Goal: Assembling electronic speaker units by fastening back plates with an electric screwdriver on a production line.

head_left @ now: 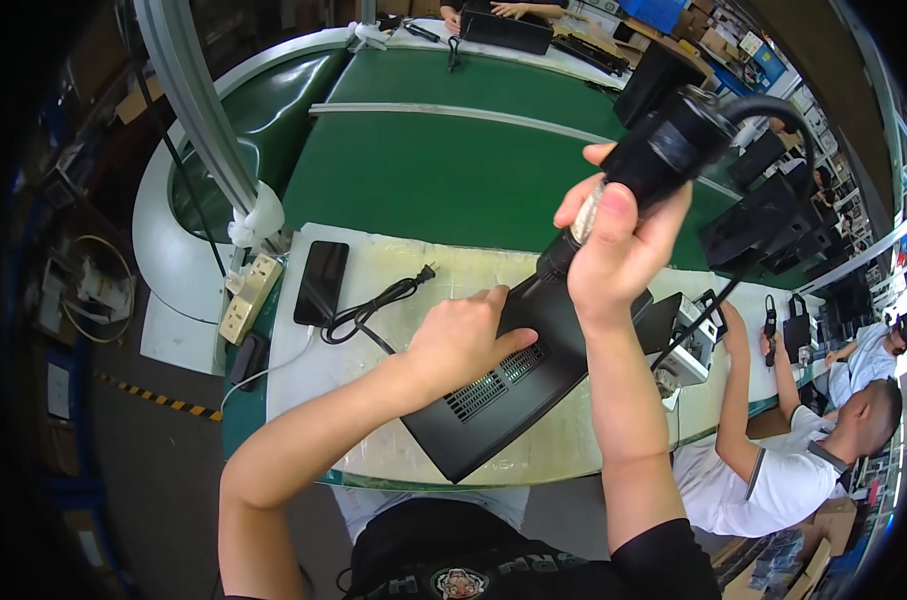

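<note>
My right hand (623, 235) is wrapped around a thick black electric screwdriver (663, 150), raised and tilted. Its narrow end slants down to the left, toward the far side of a black casing (503, 425). This flat box has slotted vents on top and lies at an angle on the work surface. My left hand (463, 345) rests on the casing, thumb stretched over the vents and index finger beside the screwdriver's tip. Whether the tip touches a screw is hidden. A black power cord (378, 308) with a plug runs up to the casing by my left hand.
A black phone (321, 283) and a power strip (250, 298) are at the left. Beyond the bench (308, 400) runs a green conveyor (443, 165). A metal-sided unit (691, 345) stands right, near a co-worker (773, 470). A cable hangs from the screwdriver.
</note>
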A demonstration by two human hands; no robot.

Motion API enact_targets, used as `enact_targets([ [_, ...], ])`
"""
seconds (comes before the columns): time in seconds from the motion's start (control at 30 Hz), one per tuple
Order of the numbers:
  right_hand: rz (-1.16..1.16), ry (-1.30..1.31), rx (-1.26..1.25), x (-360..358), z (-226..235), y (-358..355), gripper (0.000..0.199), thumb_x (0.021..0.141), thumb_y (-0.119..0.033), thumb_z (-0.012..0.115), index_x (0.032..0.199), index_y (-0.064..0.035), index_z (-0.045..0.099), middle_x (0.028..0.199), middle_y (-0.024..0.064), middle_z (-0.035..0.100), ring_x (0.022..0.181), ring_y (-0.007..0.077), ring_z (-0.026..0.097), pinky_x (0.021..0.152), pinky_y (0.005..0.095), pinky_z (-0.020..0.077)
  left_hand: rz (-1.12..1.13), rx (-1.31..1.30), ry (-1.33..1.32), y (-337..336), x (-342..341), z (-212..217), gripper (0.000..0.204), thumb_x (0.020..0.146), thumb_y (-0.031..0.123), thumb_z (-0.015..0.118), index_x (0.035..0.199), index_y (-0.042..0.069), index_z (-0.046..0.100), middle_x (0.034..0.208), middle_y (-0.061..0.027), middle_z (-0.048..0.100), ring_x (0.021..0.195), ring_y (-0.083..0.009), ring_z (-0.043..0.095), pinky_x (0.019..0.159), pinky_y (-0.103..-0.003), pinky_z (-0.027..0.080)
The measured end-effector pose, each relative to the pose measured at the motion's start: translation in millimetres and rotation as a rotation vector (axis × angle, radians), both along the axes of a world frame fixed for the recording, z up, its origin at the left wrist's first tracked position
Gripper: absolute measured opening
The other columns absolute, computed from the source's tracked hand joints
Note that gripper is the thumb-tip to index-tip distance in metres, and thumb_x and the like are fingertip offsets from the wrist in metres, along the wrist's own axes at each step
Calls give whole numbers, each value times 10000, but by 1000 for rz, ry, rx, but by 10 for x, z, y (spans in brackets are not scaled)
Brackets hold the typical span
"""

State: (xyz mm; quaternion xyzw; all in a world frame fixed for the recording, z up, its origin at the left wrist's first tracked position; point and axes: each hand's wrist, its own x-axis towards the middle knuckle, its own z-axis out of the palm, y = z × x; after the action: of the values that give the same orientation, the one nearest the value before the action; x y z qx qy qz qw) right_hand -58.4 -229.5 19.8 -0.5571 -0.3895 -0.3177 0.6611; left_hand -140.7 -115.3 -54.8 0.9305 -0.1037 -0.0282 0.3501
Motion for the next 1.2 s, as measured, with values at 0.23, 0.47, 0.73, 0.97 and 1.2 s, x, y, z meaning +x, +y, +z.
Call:
enact_targets([
  [0.23,0,-48,28,-50,148,-120,399,968,-195,521,1238,12,313,1127,222,594,561,136,570,516,253,478,3,122,-132,-8,-151,94,507,846,370,655,1086,-64,548,903,-234,648,835,-371,653,733,-439,526],
  [0.47,-740,-81,19,-622,-44,-1863,494,950,-211,494,1274,74,253,1027,212,571,559,162,569,521,276,490,438,-270,-631,505,-1322,-394,291,873,81,539,1137,-42,534,1130,-197,564,1101,-299,541,948,-378,403],
  [0.73,-1014,60,6,-659,-890,-2714,513,926,-90,493,1313,66,195,1029,187,533,598,164,568,555,286,490,659,-963,-101,97,-1125,-681,548,900,299,551,1315,-30,412,1258,-192,498,1091,-239,544,950,-340,428],
  [0.97,-951,197,-10,-650,-1103,-2480,511,916,-85,507,1326,28,223,1045,152,547,589,139,552,544,268,487,640,-1021,-430,62,-1090,-786,481,864,266,545,1214,-52,463,1193,-220,545,1084,-287,547,955,-387,427],
  [1.2,-705,190,78,-946,-44,-1522,599,952,-440,457,1148,125,486,615,104,524,509,152,492,596,269,472,562,-995,-462,63,-1019,-803,399,833,211,594,1125,-44,499,1141,-195,557,1046,-252,519,951,-367,387],
])
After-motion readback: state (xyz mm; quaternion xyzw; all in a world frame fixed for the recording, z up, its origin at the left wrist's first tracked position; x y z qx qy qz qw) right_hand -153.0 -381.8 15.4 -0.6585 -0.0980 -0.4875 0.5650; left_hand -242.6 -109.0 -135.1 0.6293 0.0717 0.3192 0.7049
